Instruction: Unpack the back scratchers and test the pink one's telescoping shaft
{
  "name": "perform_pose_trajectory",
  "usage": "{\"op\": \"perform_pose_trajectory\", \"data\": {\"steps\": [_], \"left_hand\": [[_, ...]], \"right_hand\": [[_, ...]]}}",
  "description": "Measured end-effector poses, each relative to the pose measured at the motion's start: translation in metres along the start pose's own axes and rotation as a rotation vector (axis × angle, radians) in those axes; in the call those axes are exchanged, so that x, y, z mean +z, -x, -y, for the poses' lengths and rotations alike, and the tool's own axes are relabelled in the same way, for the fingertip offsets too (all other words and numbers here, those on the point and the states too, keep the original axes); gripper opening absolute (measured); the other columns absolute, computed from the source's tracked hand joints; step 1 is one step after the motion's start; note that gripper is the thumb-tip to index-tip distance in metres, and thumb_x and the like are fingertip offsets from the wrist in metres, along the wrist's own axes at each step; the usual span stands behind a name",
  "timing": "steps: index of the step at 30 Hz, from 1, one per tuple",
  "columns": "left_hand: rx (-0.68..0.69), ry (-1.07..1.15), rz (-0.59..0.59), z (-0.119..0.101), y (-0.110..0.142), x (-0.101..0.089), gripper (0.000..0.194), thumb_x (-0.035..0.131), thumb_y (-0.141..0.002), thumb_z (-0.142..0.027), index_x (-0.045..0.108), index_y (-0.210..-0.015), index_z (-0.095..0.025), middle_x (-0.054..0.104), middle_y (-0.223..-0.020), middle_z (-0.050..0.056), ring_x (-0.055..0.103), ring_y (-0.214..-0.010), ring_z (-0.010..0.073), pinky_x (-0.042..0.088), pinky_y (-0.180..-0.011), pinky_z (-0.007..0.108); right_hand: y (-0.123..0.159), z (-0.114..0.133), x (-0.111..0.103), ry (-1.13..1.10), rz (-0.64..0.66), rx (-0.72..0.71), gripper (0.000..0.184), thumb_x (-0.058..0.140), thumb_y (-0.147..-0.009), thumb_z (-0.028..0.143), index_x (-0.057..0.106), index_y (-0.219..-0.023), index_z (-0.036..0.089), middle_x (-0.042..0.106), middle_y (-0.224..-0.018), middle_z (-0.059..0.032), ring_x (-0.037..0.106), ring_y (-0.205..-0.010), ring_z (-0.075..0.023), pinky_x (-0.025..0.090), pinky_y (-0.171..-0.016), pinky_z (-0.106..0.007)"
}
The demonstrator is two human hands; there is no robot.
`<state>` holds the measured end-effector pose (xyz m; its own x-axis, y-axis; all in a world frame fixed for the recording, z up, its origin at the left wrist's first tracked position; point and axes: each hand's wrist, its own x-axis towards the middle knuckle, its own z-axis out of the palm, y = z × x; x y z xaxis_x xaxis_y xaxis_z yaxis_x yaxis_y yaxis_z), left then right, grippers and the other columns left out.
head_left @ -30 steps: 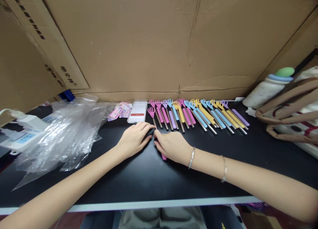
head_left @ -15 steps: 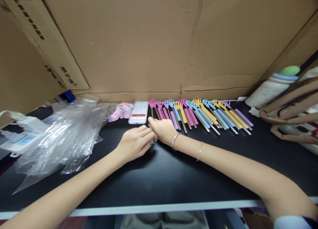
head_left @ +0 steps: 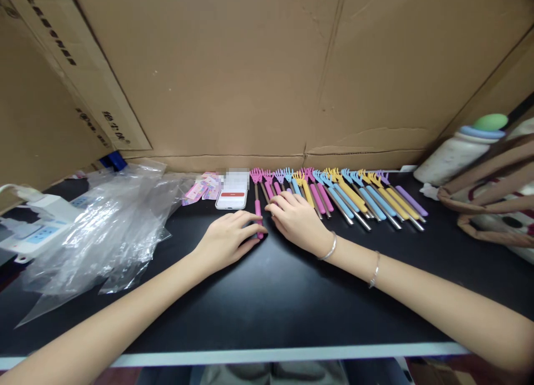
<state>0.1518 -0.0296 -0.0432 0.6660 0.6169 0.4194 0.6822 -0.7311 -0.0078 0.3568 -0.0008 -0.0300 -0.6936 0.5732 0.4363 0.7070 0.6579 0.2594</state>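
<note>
A pink back scratcher [head_left: 259,210] with a metal shaft lies on the black table at the left end of a row. My left hand [head_left: 227,237] has its fingers and thumb closed about the lower end of its handle. Just to the right, my right hand [head_left: 298,218] reaches over the row, fingers bent and fingertips at the lower part of another pink back scratcher [head_left: 267,179]. That hand covers the lower ends of several others. Blue back scratchers [head_left: 339,198], yellow ones [head_left: 349,189] and a purple one [head_left: 411,200] continue the row rightward.
Clear plastic bags [head_left: 112,229] are heaped at left, near a white power strip [head_left: 41,229]. Pink printed cards [head_left: 202,188] and a phone [head_left: 232,195] lie behind my left hand. A white bottle [head_left: 456,154] and a brown-handled bag [head_left: 479,196] stand at right. Cardboard [head_left: 233,79] walls the back.
My right hand has moved right, from beside my left hand to over the neighbouring back scratchers. The leftmost pink handle now shows fully, with my left hand still at it.
</note>
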Motion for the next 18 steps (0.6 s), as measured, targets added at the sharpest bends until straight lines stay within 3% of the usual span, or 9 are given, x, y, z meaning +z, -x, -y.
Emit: {"op": "perform_pose_trajectory", "data": {"steps": [4, 8, 18], "left_hand": [[0.006, -0.016, -0.048, 0.004, 0.001, 0.004, 0.023, 0.046, -0.091, -0.035, 0.065, -0.103, -0.029, 0.064, -0.112, 0.001, 0.057, -0.107, 0.0163, 0.045, -0.088, 0.03], [0.004, -0.034, -0.048, 0.008, 0.001, 0.004, 0.022, 0.049, -0.09, -0.039, 0.066, -0.101, -0.031, 0.066, -0.111, -0.001, 0.06, -0.101, 0.015, 0.046, -0.086, 0.029], [0.124, -0.12, -0.154, 0.008, 0.0, 0.002, 0.019, 0.052, -0.088, -0.038, 0.068, -0.093, -0.029, 0.07, -0.103, -0.005, 0.064, -0.096, 0.013, 0.046, -0.082, 0.026]], "right_hand": [[0.007, -0.002, 0.005, -0.046, -0.026, -0.03, 0.027, 0.039, -0.092, 0.018, 0.06, -0.108, 0.015, 0.06, -0.119, -0.0077, 0.041, -0.117, -0.024, 0.025, -0.104, -0.044], [0.007, -0.002, 0.01, -0.067, -0.013, -0.045, 0.028, 0.038, -0.093, 0.017, 0.062, -0.107, 0.015, 0.064, -0.112, -0.007, 0.046, -0.114, -0.0218, 0.024, -0.106, -0.045], [0.008, -0.001, 0.014, -0.061, 0.01, -0.096, 0.028, 0.039, -0.093, 0.015, 0.063, -0.106, 0.015, 0.063, -0.118, -0.0064, 0.051, -0.109, -0.0193, 0.029, -0.104, -0.042]]}}
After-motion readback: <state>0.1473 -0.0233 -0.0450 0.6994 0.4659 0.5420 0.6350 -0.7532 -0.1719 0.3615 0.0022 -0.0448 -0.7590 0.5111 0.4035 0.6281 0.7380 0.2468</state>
